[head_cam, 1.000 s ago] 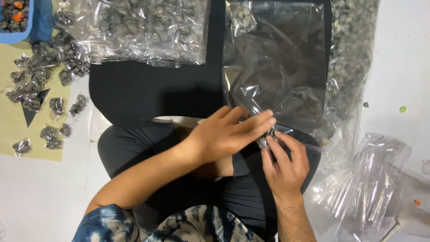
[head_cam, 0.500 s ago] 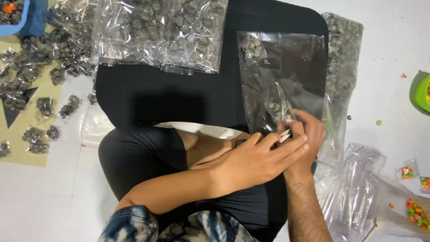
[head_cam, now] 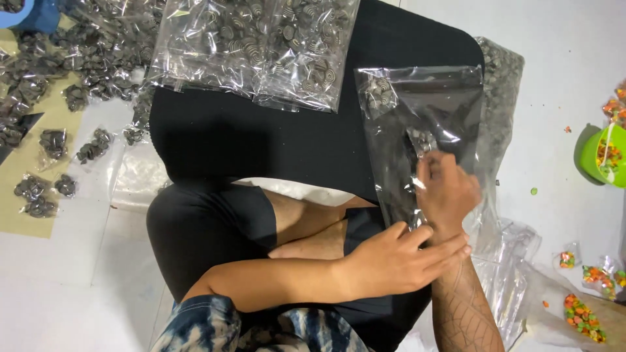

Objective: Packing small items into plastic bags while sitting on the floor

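Head view shows a person seated cross-legged on the floor with a black board [head_cam: 261, 143] across the lap. The right hand [head_cam: 447, 192] reaches into the mouth of a clear bag [head_cam: 417, 124] that lies on the board's right edge; its fingers are curled narrow inside the plastic, and whether they pinch a piece I cannot tell. A few dark swirled candies [head_cam: 381, 94] sit in the bag's far left corner. The left hand [head_cam: 398, 257] crosses over the right forearm and rests flat on the bag's near lip, fingers spread, pinning the plastic down rather than gripping it.

The step in hand looks like filling this bag with candies. The next move seems to call for drawing the right hand out without dragging the thin film along, so the left hand would need to keep the lip pinned.

Two fuller bags [head_cam: 254, 45] lie along the board's far edge. Small packed bags [head_cam: 52, 143] are scattered on the floor at left, a green bowl [head_cam: 603, 156] with coloured sweets at right.
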